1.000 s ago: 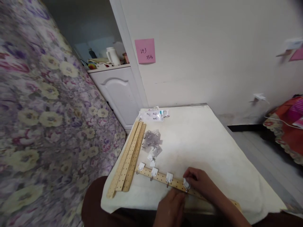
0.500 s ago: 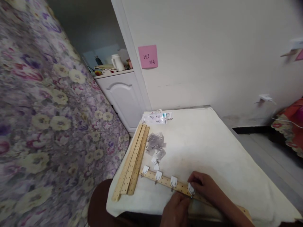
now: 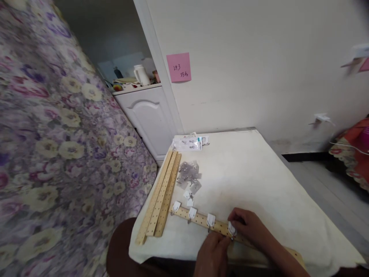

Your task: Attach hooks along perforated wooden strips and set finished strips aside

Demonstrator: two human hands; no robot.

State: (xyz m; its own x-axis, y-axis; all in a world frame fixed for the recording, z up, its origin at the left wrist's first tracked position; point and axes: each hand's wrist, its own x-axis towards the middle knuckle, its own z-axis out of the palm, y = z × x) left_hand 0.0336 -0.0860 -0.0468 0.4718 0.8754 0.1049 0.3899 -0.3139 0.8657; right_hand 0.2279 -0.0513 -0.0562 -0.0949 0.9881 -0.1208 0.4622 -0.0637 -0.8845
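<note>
A perforated wooden strip lies slantwise near the table's front edge, with white-backed hooks along it. My right hand is closed, its thumb and fingertips on the white hook farthest right. Just left of that, my left hand has its fingers curled at the strip's lower edge, close to the hook's metal end; its fingertips are partly hidden. Three more hooks sit to the left, among them a middle hook. My right forearm covers part of the strip's right end.
Several more perforated strips lie along the table's left side. Beside them are clear-grey packets with metal hooks and loose white hooks. Packaged hooks lie at the back. A brown round stool stands at the front left, by a floral curtain.
The view has shifted very slightly. Both hands stay at the same hook and strip, with hardly any visible movement.
</note>
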